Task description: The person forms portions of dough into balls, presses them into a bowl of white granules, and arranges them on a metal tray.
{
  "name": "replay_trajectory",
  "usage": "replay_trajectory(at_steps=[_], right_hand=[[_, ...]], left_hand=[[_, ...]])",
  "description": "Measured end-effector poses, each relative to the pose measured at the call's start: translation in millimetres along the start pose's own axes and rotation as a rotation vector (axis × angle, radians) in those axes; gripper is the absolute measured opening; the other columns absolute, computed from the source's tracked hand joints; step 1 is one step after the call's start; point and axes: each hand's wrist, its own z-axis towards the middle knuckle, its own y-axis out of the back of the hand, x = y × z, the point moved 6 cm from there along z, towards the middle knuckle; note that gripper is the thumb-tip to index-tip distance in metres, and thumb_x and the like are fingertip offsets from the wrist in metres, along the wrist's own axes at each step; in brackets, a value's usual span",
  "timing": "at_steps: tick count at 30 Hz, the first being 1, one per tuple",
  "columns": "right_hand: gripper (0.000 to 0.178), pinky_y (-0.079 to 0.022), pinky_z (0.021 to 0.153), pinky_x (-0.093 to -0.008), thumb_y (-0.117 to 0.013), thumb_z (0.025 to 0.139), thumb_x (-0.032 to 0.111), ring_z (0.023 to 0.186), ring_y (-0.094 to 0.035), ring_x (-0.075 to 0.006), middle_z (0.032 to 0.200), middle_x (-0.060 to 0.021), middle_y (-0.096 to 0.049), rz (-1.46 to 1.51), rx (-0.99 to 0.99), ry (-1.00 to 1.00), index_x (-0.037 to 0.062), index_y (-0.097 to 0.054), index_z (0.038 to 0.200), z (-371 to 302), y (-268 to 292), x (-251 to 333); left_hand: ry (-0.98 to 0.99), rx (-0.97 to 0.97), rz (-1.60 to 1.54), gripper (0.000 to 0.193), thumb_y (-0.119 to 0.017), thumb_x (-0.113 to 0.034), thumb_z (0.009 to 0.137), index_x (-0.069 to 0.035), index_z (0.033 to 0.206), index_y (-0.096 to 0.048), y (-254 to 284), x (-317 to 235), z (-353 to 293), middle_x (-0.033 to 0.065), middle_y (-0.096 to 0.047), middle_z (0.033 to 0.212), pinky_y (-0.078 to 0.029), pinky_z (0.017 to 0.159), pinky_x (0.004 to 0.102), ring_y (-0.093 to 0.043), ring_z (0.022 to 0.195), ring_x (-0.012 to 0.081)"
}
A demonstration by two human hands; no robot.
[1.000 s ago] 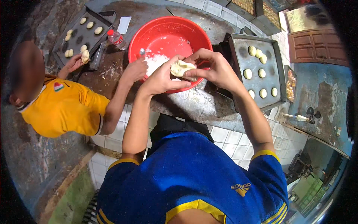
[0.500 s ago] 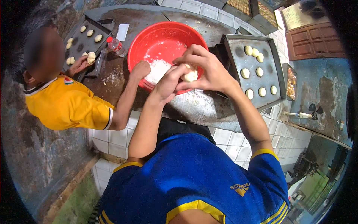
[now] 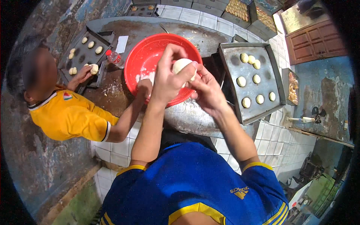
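Note:
A pale ball of dough point(image 3: 182, 66) is held above the red plastic basin point(image 3: 132, 63). My left hand point(image 3: 167, 80) wraps round it from the left, its thumb across the front. Against the ball's lower right side press the bent fingers of my right hand point(image 3: 210, 91), which hide part of it. White flour lies in the basin. At the right, a dark metal tray point(image 3: 233, 67) bears several round dough pieces point(image 3: 241, 81), some touching one another.
On the left, a person in a yellow shirt point(image 3: 75, 116) holds dough point(image 3: 94, 69) and reaches one hand point(image 3: 144, 89) into the basin. Beside them are another tray point(image 3: 80, 58) with dough pieces and a red-capped bottle point(image 3: 114, 59). Filled trays point(image 3: 237, 11) stand at the back.
Both hands have shifted up with the dough and turned it, so more of the ball shows. The other person's hand in the basin has moved slightly down.

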Motion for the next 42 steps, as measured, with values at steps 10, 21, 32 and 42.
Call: replay_trajectory(at_steps=[10,21,32,42], right_hand=[[0.027,-0.056,0.092,-0.0323,-0.075,0.099,0.013,0.099,-0.07,-0.0137,0.111,-0.0069,-0.076,-0.329,-0.32,0.682,-0.0031,-0.074,0.12,-71.1,69.8,84.0],[0.026,-0.057,0.084,-0.0308,-0.078,0.094,0.013,0.098,-0.071,-0.0138,0.105,-0.0081,-0.078,-0.728,-0.174,0.516,-0.0036,-0.076,0.113,-160.5,156.2,205.6],[0.051,-0.06,0.086,-0.0291,-0.091,0.083,0.014,0.103,-0.069,-0.0133,0.121,-0.0046,-0.074,-1.082,-0.49,0.312,0.0032,-0.074,0.129,-165.5,358.2,309.2],[0.042,-0.06,0.085,-0.043,-0.09,0.077,0.021,0.093,-0.075,-0.0313,0.107,-0.0146,-0.075,-1.559,-0.605,0.251,0.0098,-0.078,0.116,-89.3,563.7,297.1]], left_hand=[[-0.078,0.254,-0.376,0.052,-0.077,0.003,0.083,-0.007,0.123,-0.044,-165.1,18.3,-0.8,0.0085,-0.07,0.103,-0.059,0.092,0.0336,-0.072,0.104,0.0167],[-0.118,0.457,-0.192,0.068,-0.08,-0.002,0.079,-0.009,0.131,-0.038,-286.0,55.7,17.6,0.0032,-0.055,0.11,-0.052,0.093,0.035,-0.066,0.093,0.0145],[-0.121,0.516,0.319,0.061,-0.078,-0.003,0.081,-0.012,0.126,-0.038,-452.0,261.8,93.1,0.0187,-0.074,0.095,-0.058,0.079,0.049,-0.076,0.097,0.0436],[0.026,0.436,0.515,0.074,-0.078,-0.013,0.081,-0.007,0.146,-0.042,-447.4,378.1,173.1,0.0252,-0.061,0.137,-0.051,0.108,0.0487,-0.061,0.129,0.0403]])
